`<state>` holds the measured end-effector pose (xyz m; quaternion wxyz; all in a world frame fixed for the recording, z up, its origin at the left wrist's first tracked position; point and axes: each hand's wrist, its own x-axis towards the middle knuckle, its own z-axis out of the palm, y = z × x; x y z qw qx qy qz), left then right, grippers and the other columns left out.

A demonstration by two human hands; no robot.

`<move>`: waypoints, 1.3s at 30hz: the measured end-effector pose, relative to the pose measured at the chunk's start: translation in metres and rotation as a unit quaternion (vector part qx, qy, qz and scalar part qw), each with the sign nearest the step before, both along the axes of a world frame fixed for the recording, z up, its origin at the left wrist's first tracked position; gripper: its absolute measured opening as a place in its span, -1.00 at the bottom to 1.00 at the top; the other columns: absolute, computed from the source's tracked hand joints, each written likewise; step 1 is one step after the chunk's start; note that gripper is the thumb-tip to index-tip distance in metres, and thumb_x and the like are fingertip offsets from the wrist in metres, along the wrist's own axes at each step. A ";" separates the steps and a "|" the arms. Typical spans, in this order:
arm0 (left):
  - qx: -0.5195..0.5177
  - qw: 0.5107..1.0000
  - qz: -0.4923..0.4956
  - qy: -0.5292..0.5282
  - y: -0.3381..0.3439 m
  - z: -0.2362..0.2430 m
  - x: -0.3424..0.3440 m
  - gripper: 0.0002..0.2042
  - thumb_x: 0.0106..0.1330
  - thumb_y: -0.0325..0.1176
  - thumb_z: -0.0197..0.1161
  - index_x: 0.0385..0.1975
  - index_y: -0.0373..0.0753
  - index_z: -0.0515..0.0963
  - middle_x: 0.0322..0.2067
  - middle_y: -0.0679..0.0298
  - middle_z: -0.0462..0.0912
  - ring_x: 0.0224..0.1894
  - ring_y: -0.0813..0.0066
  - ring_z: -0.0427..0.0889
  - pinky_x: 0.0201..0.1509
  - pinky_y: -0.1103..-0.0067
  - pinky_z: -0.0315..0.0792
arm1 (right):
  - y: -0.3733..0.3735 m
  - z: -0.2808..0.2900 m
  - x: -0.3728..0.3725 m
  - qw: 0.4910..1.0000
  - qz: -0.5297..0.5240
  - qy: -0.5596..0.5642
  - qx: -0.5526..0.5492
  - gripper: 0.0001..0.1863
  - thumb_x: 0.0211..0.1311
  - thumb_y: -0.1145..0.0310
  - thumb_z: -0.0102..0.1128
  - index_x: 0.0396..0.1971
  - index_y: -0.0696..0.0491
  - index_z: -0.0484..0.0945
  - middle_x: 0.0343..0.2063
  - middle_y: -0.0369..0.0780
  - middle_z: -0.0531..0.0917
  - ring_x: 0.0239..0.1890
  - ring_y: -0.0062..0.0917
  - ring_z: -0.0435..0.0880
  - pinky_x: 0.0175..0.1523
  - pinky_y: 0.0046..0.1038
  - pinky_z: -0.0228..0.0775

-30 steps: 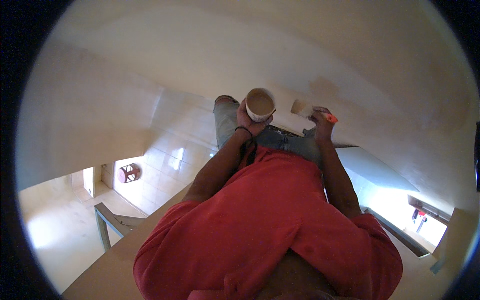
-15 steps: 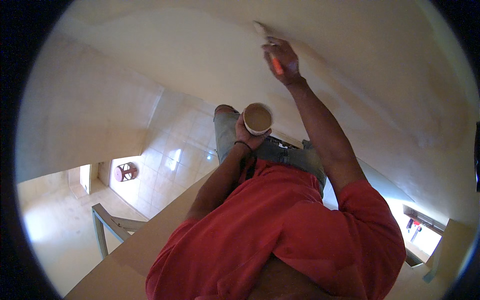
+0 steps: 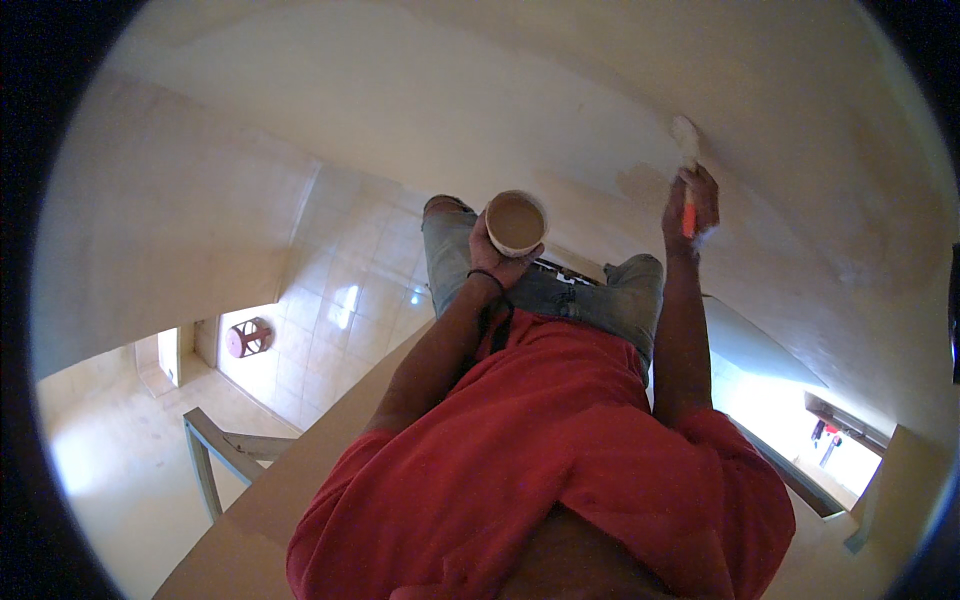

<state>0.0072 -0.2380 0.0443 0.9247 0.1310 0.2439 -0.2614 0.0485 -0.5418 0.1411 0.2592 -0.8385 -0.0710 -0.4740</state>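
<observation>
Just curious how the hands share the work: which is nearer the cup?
Left. The left hand holds the cup; the right hand is apart from it, off to its right, gripping the brush.

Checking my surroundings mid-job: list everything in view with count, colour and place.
Cup: one, whitish with tan liquid, centre
Brush: one, pale and orange, upper right
Front wall: one, cream, top
Left wall: one, cream, left
Stool: one, pinkish, left
Tiled floor: one, pale, left of centre
Frame: one, grey-brown, lower left
Flat surface: one, brown, lower left
Panel: one, pale blue, right
Small items: count unclear, red and dark, far right
Shirt: one, red, bottom
Jeans: one pair, grey-blue, centre
Wristband: one, black, below cup
Left grip: one, bare, around the cup
Right grip: one, bare, on the brush
</observation>
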 end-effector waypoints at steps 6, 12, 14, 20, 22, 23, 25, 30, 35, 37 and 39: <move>-0.022 1.000 -0.011 0.015 -0.004 -0.007 0.004 -0.56 0.29 0.16 0.04 0.07 0.13 0.52 0.06 0.37 0.59 0.10 0.25 0.53 -0.04 0.08 0.45 | -0.001 0.010 -0.042 0.987 0.051 0.062 0.140 -0.85 0.16 0.65 0.26 -0.27 0.16 0.61 -0.20 -0.09 0.68 -0.17 -0.36 0.68 -0.06 -0.38 0.58; 0.015 1.000 -0.007 -0.008 -0.001 -0.007 0.002 -0.57 0.32 0.14 0.01 0.10 0.15 0.49 0.08 0.38 0.57 0.12 0.24 0.52 0.06 0.03 0.40 | 0.059 0.048 -0.035 0.866 0.191 0.104 0.451 -0.87 0.19 0.61 0.23 -0.25 0.21 0.56 -0.28 -0.11 0.64 -0.27 -0.42 0.67 -0.15 -0.31 0.64; 0.018 1.000 0.005 -0.008 -0.001 -0.006 0.001 -0.57 0.32 0.13 0.01 0.11 0.15 0.49 0.09 0.38 0.57 0.13 0.24 0.51 0.07 0.02 0.40 | 0.066 0.053 -0.035 0.841 0.224 0.110 0.480 -0.87 0.21 0.60 0.21 -0.24 0.22 0.54 -0.28 -0.10 0.63 -0.28 -0.41 0.67 -0.17 -0.28 0.64; -0.031 0.999 -0.020 -0.008 0.000 -0.016 0.003 -0.57 0.32 0.14 0.01 0.10 0.16 0.49 0.10 0.38 0.57 0.15 0.22 0.51 0.03 0.02 0.43 | 0.060 0.042 -0.043 0.768 0.224 0.161 0.578 -0.82 0.25 0.43 0.19 -0.20 0.19 0.53 -0.21 -0.07 0.62 -0.19 -0.32 0.66 -0.15 -0.24 0.62; -0.012 1.000 -0.018 0.017 -0.001 -0.012 0.003 -0.57 0.32 0.14 0.01 0.09 0.16 0.50 0.08 0.38 0.57 0.14 0.22 0.52 0.00 0.03 0.44 | 0.055 0.038 -0.050 0.672 0.269 0.158 0.672 -0.77 0.25 0.34 0.20 -0.19 0.17 0.53 -0.20 -0.07 0.62 -0.17 -0.29 0.66 -0.14 -0.26 0.61; -0.009 1.000 -0.019 0.011 -0.001 -0.012 0.003 -0.57 0.32 0.15 0.01 0.09 0.15 0.50 0.07 0.37 0.57 0.13 0.22 0.52 -0.01 0.04 0.45 | 0.051 0.034 -0.056 0.651 0.253 0.159 0.698 -0.74 0.25 0.30 0.20 -0.18 0.16 0.53 -0.21 -0.08 0.62 -0.18 -0.27 0.66 -0.14 -0.27 0.60; -0.003 1.000 -0.022 -0.001 -0.001 -0.011 0.004 -0.57 0.31 0.15 0.01 0.08 0.15 0.51 0.06 0.37 0.58 0.12 0.21 0.52 -0.04 0.05 0.45 | 0.038 0.020 -0.072 0.604 0.221 0.160 0.749 -0.70 0.24 0.23 0.20 -0.18 0.14 0.52 -0.22 -0.10 0.62 -0.20 -0.25 0.66 -0.15 -0.30 0.58; 0.026 1.000 -0.005 0.006 -0.007 -0.002 0.003 -0.55 0.32 0.13 -0.02 0.08 0.07 0.49 0.04 0.29 0.58 0.07 0.12 0.55 -0.13 0.12 0.47 | 0.004 -0.026 -0.111 0.628 -0.058 0.202 0.749 -0.73 0.24 0.24 0.18 -0.21 0.13 0.50 -0.31 -0.13 0.63 -0.24 -0.27 0.67 -0.20 -0.32 0.59; 0.001 0.999 -0.011 0.034 -0.009 0.007 0.003 -0.53 0.33 0.12 -0.05 0.11 0.01 0.47 0.04 0.21 0.57 0.01 0.02 0.58 -0.21 0.18 0.49 | -0.019 -0.075 -0.147 0.571 0.018 0.122 0.812 -0.76 0.26 0.29 0.17 -0.21 0.14 0.50 -0.32 -0.12 0.63 -0.27 -0.30 0.68 -0.22 -0.29 0.63; -0.006 1.000 -0.013 0.027 -0.009 0.005 0.002 -0.52 0.34 0.12 -0.05 0.12 0.01 0.47 0.04 0.20 0.57 0.00 0.01 0.59 -0.22 0.18 0.49 | -0.020 -0.085 -0.149 0.548 0.020 0.118 0.828 -0.78 0.28 0.33 0.16 -0.20 0.16 0.51 -0.32 -0.11 0.63 -0.28 -0.31 0.69 -0.21 -0.29 0.64; -0.015 0.999 -0.023 0.025 -0.006 0.001 0.003 -0.52 0.34 0.12 -0.06 0.13 0.01 0.47 0.04 0.20 0.57 0.00 0.00 0.59 -0.21 0.18 0.50 | -0.022 -0.092 -0.151 0.484 0.088 0.145 0.859 -0.80 0.30 0.40 0.14 -0.14 0.17 0.51 -0.31 -0.10 0.64 -0.28 -0.32 0.69 -0.19 -0.30 0.65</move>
